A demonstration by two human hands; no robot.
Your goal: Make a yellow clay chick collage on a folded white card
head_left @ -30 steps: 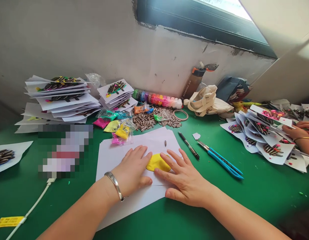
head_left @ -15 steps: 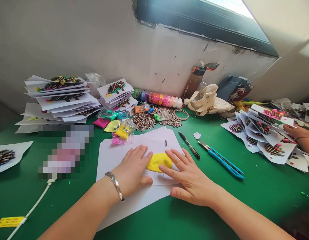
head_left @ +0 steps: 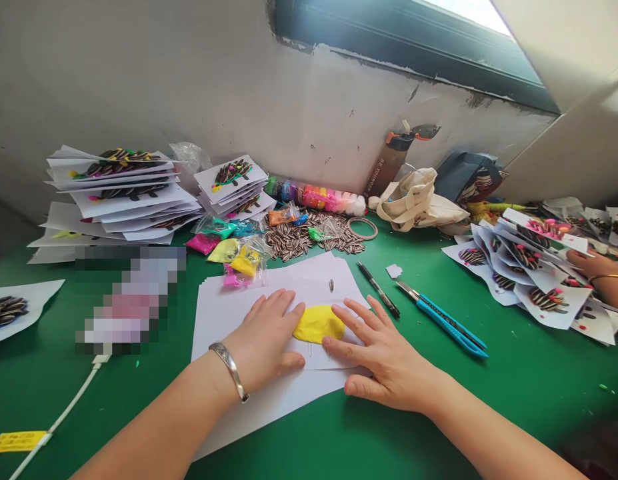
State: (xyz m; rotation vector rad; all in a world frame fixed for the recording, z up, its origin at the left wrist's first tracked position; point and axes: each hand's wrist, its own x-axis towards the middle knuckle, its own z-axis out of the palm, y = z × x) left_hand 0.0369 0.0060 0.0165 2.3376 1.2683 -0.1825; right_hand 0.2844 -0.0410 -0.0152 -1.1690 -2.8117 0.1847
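Observation:
A flattened oval of yellow modelling clay [head_left: 316, 324] lies on the white paper sheets [head_left: 229, 427], with thin pencil lines drawn below it. My left hand [head_left: 269, 337] rests flat on the paper, fingers out, its index fingertip at the clay's left edge. On the other side my right hand [head_left: 376, 350] is spread open, with fingertips touching the clay's right edge. A single sunflower seed [head_left: 331, 285] lies on the paper just above the clay. Neither hand grips anything.
Right of the paper lie a black pen [head_left: 379, 290] and a blue utility knife [head_left: 449, 323], its blade exposed. Behind are bagged clay [head_left: 246, 261] and a sunflower seed pile [head_left: 289, 240]. Stacked seed pictures [head_left: 129, 200] stand left; another person's hand [head_left: 596, 263] is at right.
My right hand has shifted slightly to the right, its fingers drawing back from over the clay to its edge. My left hand stays about where it was.

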